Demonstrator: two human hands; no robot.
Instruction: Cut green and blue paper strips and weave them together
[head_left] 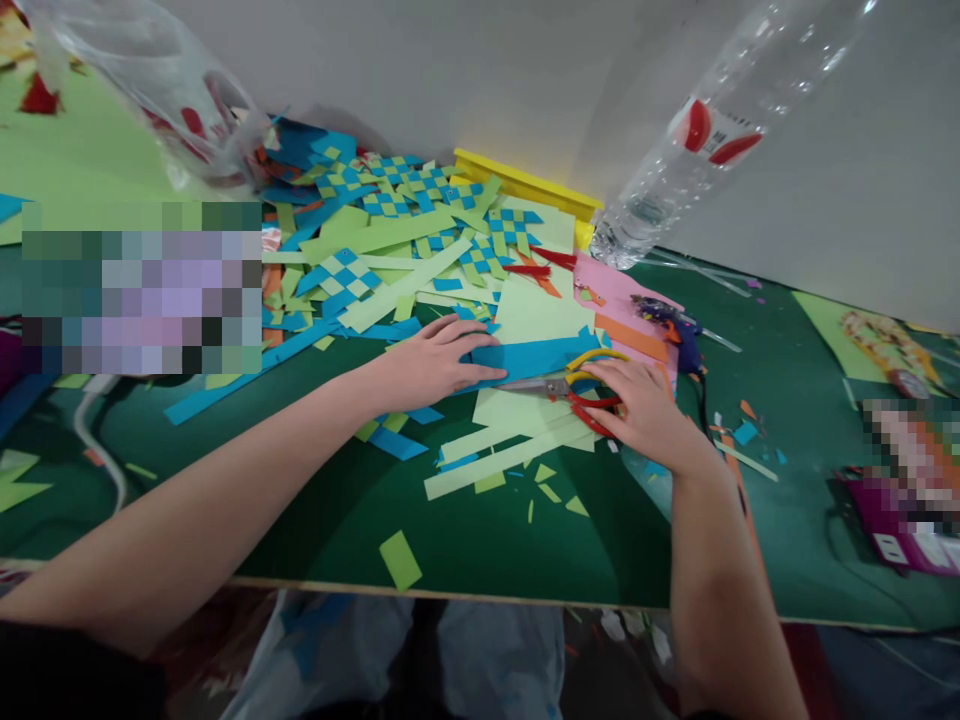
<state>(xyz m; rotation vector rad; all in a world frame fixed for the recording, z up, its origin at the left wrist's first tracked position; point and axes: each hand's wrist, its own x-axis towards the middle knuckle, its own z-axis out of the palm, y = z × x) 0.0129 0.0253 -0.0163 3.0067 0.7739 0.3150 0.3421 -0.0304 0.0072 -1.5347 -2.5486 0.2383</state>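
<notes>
Left hand [459,358]: fingers spread and extended, pressing down on the left end of one blue strip [536,357].
Right hand [634,405]: closed around the handles of one pair of scissors [556,388], one yellow loop and one red.
Blue strip: lying mid-table between both hands, over pale green paper [536,300].
Scissors: blades pointing left along the strip's lower edge.
Checkered pieces [343,277]: at least six, blue and green, heaped toward the far edge of the green table [322,520]; overlap hiding the exact count.
Red pieces [529,270]: two, just beyond the strip.
Pink sheet [622,285]: one, right of the pale green paper, with one orange band [634,336] across.
Clear bottle [660,190]: one, at the far edge.
Plastic bag [172,90]: one, toward the far left corner.
Green rectangle [400,560]: one, near the front edge.
Purple object [892,535]: one, near the right side, partly pixelated.
</notes>
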